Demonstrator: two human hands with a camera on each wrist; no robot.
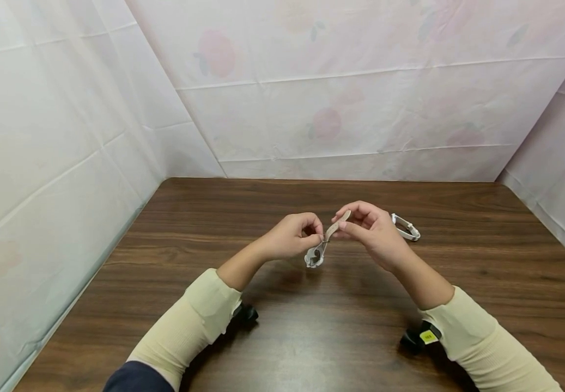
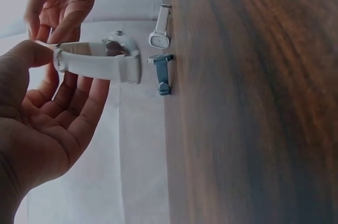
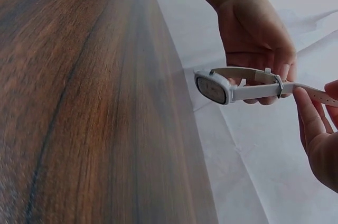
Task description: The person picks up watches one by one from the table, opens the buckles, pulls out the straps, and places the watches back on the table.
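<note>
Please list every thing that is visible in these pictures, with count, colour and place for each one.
held watch: one, white strap, above the table centre, between both hands.
second watch: one, white, lying on the table just behind the right hand.
table: one, dark brown wood grain, fills the lower view.
cloth backdrop: white with faint pink flowers, on three sides of the table.
sleeves: two, cream, on the forearms.
left hand: pinches the strap near the buckle.
right hand: pinches the strap's free end.
</note>
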